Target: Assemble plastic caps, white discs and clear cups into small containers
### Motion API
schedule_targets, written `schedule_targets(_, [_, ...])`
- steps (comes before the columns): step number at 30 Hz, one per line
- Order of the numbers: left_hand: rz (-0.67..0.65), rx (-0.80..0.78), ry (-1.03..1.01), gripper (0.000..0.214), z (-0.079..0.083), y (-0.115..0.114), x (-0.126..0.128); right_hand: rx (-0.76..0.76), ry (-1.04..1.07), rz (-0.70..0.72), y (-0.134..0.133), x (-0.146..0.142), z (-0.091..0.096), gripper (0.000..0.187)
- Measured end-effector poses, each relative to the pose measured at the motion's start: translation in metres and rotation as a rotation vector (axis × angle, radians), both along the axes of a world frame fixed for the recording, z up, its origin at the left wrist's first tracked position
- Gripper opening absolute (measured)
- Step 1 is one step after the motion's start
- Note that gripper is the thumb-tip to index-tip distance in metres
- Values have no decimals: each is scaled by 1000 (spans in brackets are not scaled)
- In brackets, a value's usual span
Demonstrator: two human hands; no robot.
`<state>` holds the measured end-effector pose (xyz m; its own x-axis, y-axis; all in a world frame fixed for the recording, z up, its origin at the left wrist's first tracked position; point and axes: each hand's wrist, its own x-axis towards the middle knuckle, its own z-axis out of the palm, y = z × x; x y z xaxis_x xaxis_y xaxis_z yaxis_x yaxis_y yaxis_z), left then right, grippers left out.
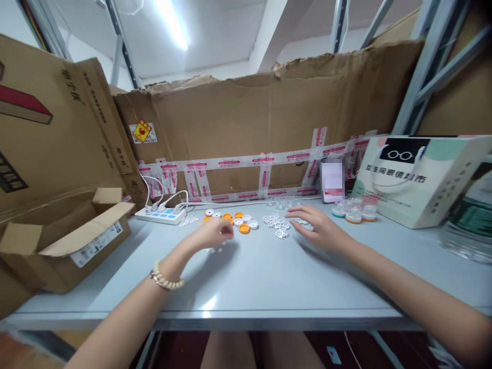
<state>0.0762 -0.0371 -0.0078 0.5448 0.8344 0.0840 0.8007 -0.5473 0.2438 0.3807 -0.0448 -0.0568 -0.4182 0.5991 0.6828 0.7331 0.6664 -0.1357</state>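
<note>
My left hand (213,233) hovers over the grey table (246,277) with its fingers curled together beside several orange and white round caps (238,220); what it pinches, if anything, is hidden. A beaded bracelet sits on that wrist. My right hand (313,223) lies flat with fingers stretched out, touching a pile of small clear plastic pieces (279,225). A few tiny clear pieces lie under the left hand.
An open cardboard box (65,241) stands at the left, with a white power strip (161,214) behind it. A paper bag (418,177) and small filled containers (353,212) sit at the right. Taped cardboard walls (269,128) enclose the back.
</note>
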Motion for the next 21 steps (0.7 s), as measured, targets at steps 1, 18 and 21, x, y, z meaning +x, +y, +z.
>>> schedule_targets(1, [-54, -25, -7, 13, -4, -6, 13, -11, 15, 26, -4, -7, 3, 21])
schedule_targets(18, [119, 75, -157, 26, 31, 8, -52, -316, 140, 160, -6, -32, 12, 20])
schedule_targets(21, [262, 7, -54, 25, 28, 16, -102, -344, 104, 181, 0, -41, 17, 22])
